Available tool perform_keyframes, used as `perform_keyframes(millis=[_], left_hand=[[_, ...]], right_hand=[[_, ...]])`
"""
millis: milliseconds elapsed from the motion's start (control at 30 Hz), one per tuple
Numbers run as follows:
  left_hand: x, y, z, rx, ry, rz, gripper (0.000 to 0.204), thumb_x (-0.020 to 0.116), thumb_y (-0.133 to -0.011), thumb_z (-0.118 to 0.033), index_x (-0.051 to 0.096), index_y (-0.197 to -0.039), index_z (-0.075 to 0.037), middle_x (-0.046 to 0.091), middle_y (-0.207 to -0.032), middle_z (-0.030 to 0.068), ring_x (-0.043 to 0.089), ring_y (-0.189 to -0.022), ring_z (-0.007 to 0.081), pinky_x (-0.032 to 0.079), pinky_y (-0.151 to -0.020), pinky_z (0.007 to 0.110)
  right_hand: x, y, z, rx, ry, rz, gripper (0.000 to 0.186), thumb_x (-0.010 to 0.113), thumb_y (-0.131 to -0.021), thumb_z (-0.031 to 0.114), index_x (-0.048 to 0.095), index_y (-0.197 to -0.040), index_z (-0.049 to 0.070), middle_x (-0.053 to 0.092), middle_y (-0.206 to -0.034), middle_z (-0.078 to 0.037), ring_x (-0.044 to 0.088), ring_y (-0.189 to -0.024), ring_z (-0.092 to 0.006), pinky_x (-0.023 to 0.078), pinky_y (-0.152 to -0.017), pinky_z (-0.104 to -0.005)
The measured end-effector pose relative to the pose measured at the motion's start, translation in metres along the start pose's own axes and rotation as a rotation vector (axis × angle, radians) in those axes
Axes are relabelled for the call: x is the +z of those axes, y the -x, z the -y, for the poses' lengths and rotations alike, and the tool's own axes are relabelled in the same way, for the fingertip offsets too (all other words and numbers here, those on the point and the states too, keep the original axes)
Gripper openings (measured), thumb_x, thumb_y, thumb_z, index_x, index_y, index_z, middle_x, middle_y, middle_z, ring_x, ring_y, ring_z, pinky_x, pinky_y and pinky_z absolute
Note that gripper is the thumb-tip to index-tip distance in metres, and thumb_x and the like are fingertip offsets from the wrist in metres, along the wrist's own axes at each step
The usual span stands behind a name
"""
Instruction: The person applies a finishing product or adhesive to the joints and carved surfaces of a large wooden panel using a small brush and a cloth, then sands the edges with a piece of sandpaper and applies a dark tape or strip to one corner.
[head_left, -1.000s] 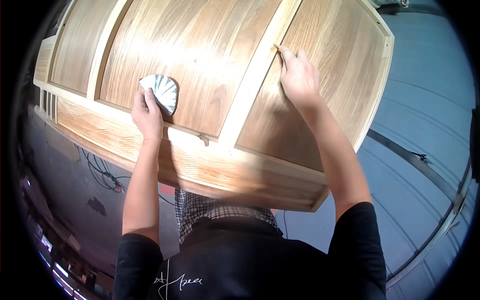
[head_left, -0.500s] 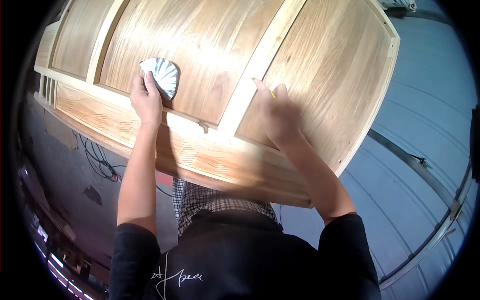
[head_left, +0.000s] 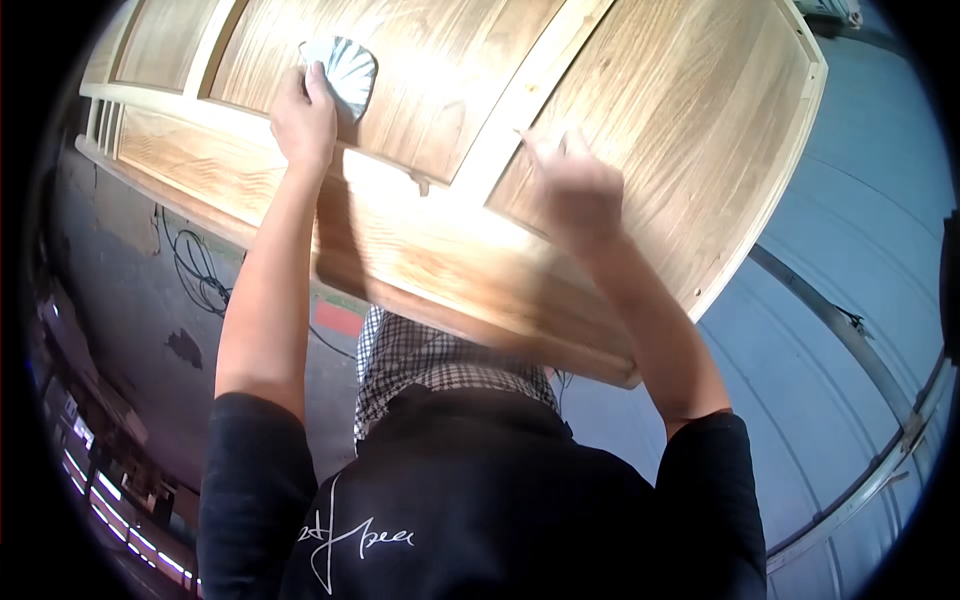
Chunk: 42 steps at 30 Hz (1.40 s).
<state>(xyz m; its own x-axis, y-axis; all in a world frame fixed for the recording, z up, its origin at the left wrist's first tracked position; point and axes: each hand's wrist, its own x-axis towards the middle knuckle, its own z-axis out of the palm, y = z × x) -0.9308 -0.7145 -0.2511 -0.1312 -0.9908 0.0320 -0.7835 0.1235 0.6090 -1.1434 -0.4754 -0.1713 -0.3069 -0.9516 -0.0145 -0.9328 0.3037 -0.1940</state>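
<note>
Black shirt: 6 o'clock, nearest; checked cloth just past it.
Wood panel: spanned 10 to 2, framed.
Right hand: 1:30, blurred, one finger out toward the pale rail; couldn't tell if it pinched anything.
Left hand: 10:30, thumb and fingers pinched a pleated fan-shaped pad.
Change: right hand had come down along the rail; left kept its spot.
Meaning: work sat nearer the rail's lower end; contact unconfirmed.
Far: cables at 9, blue sheeting at 2:30.
</note>
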Motion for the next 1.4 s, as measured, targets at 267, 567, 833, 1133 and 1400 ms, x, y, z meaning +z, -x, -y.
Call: perform_keyframes(millis=[267,567,833,1133,1400], left_hand=[[-0.003,0.0,0.0,-0.014,-0.007,0.022,0.037,0.053,-0.101,-0.039,0.068,-0.095,-0.007,0.071,-0.088,0.0171,0.066,-0.086,0.0384,0.05,-0.078,0.046],[-0.001,0.003,-0.004,0.023,-0.013,-0.014,0.039,0.053,-0.1,-0.043,0.071,-0.103,-0.009,0.072,-0.092,0.0178,0.067,-0.09,0.0391,0.051,-0.082,0.046],[0.004,0.009,-0.012,0.051,0.004,-0.021,0.042,0.051,-0.101,-0.046,0.071,-0.102,-0.009,0.073,-0.094,0.0179,0.068,-0.094,0.0389,0.051,-0.085,0.046],[0.005,0.013,-0.015,0.149,0.023,-0.024,0.042,0.051,-0.1,-0.044,0.071,-0.101,-0.006,0.073,-0.096,0.0203,0.067,-0.095,0.0413,0.05,-0.086,0.048],[0.012,0.008,-0.017,0.133,0.095,-0.018,0.043,0.054,-0.101,-0.042,0.071,-0.107,-0.003,0.074,-0.097,0.0174,0.069,-0.094,0.0305,0.051,-0.088,0.041]], right_hand=[[-0.002,0.09,0.056,-0.073,-0.21,0.004,0.046,0.067,-0.082,0.005,0.069,-0.127,0.011,0.05,-0.082,-0.009,0.057,-0.067,-0.0243,0.049,-0.054,-0.0368],[0.021,0.125,0.037,-0.163,-0.098,-0.115,0.038,0.067,-0.078,0.004,0.071,-0.116,0.007,0.05,-0.083,-0.008,0.057,-0.067,-0.0221,0.05,-0.056,-0.0332],[0.02,0.14,0.02,-0.098,-0.174,-0.026,0.032,0.067,-0.081,0.005,0.057,-0.108,-0.008,0.057,-0.092,-0.015,0.06,-0.086,-0.0335,0.053,-0.075,-0.0432],[0.015,0.142,0.026,0.267,-0.472,0.06,0.02,0.064,-0.09,0.012,0.065,-0.107,0.001,0.068,-0.093,-0.024,0.065,-0.084,-0.0444,0.054,-0.075,-0.0481],[0.009,0.147,0.027,0.016,-0.337,-0.095,0.02,0.066,-0.079,0.007,0.068,-0.099,0.005,0.063,-0.071,-0.014,0.059,-0.059,-0.029,0.049,-0.055,-0.0383]])
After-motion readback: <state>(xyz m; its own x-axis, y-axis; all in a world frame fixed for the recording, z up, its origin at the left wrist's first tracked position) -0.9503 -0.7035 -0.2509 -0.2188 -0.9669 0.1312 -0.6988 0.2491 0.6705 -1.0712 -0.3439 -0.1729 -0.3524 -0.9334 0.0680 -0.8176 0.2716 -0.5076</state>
